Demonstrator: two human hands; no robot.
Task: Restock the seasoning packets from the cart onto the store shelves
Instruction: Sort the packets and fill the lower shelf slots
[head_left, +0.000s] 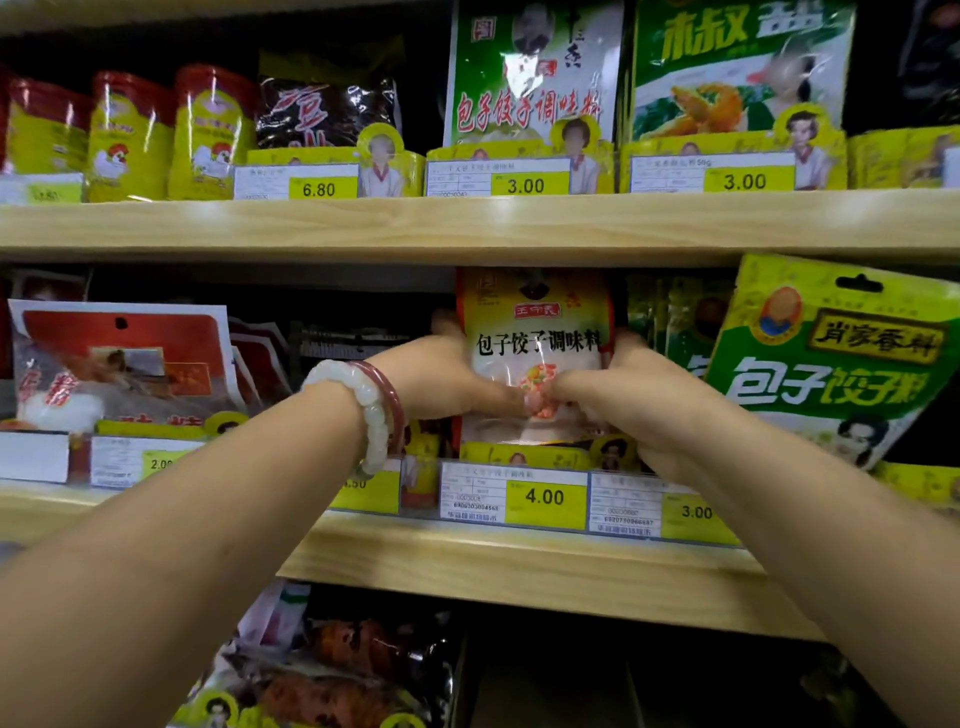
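Item: seasoning packet (535, 358), red-topped with a white body, held upright on the middle shelf (519, 561), above the 4.00 price tag (544, 497).

Grip: the packet is grasped at both sides. The left hand (447, 379) is curled round its left edge, thumb laid across the front. The right hand (623, 395) is curled round its right edge, thumb likewise on the front.

Step in hand: the packet is judged to be in placement into its slot. Next, seating and squaring behind the tag rail would be called for, then release.

Adjacent stock: a green packet (831, 364) is tilted just to the right; a red-and-white bag (119, 364) is well to the left. On the upper shelf (467, 223), yellow canisters (130, 140) and green packets (530, 78) are stood upright. The cart is not in view.
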